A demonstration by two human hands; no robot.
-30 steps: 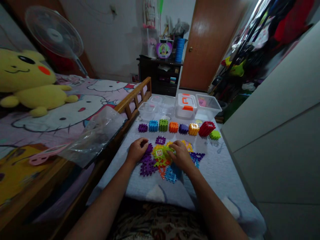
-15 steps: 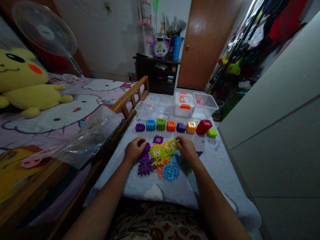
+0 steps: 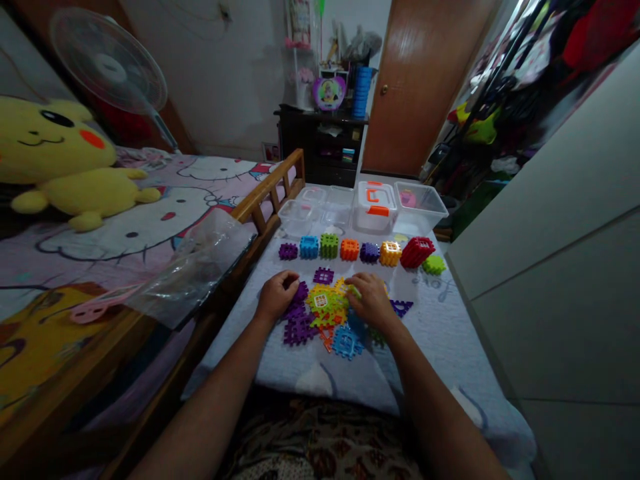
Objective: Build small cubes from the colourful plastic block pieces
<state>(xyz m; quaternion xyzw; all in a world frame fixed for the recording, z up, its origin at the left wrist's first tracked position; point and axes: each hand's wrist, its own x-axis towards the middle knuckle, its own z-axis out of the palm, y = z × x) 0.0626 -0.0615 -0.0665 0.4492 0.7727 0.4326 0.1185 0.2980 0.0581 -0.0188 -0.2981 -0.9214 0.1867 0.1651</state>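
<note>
My right hand bends over the right side of a heap of flat interlocking toy pieces, its fingers closed on a yellow-green building piece seen nearly edge-on. To the left, my left hand touches or lies beside purple pieces; its fingers are curled, with a gap between thumb and forefinger. Between the hands lies a yellow-green square piece with a white lattice window, over yellow and orange ones. Nearer me is a blue piece. A lone purple window piece lies just beyond the heap.
A row of sorted stacks, including a green stack and a red stack, crosses the table. Behind stand a lidded box with orange clips and an open clear bin. A wooden bed rail borders the left.
My right hand has closed further over the yellow-green piece, which has turned from face-on to nearly edge-on. My left hand stays beside the purple pieces. The whole view has shifted slightly.
</note>
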